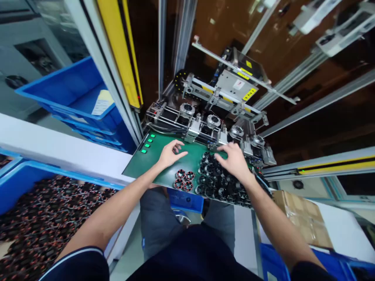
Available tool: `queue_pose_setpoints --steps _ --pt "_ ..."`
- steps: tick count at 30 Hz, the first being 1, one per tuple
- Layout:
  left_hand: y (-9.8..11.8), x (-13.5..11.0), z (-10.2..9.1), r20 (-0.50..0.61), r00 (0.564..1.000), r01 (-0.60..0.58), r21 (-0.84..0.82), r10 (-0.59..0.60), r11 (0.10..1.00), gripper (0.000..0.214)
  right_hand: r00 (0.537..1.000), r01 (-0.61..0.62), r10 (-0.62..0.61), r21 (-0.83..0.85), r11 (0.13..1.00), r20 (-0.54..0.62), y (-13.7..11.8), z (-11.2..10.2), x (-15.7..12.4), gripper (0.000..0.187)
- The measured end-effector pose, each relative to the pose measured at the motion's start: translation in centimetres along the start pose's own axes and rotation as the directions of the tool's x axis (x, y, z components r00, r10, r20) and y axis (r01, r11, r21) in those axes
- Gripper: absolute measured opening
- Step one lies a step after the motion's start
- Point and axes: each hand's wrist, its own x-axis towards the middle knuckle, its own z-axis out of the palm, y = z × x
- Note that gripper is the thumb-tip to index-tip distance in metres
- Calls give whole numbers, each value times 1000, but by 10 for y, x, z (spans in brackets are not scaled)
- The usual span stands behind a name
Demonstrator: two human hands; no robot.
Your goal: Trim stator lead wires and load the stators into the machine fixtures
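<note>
My left hand (pixel 172 153) hovers above the green mat (pixel 158 164), thumb and fingers apart with nothing between them. Just below it on the mat lies a small group of ring-shaped parts with red-orange marks (pixel 184 180). On the right, my right hand (pixel 233 158) is over a dense cluster of black round parts (pixel 211 171), its thumb held away from the fingers. Whether its fingertips touch any part is hard to see. Behind both hands is a fixture row with several round metal holders (pixel 213 121).
Green-lit squares (pixel 147 145) sit at the mat's left. A yellow upright guard (pixel 118 50) and stacked blue bins (pixel 67 97) stand left. A large blue bin of ring parts (pixel 52 214) is lower left. To the right are a cardboard box (pixel 304 218) and another yellow-striped bar (pixel 336 167).
</note>
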Motion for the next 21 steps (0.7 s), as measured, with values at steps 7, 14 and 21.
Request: queue_pose_setpoints --steps 7,14,21 --pt "24 -27 74 380 918 -278 405 117 871 23 965 -87 97 -50 995 246 12 65 -80 39" --pt "32 -47 161 434 899 -331 584 60 741 19 968 -2 15 -50 999 249 11 64 -63 22" --pt "66 -46 153 318 937 -309 563 144 767 18 1000 7 -3 166 986 -29 72 17 -90 31"
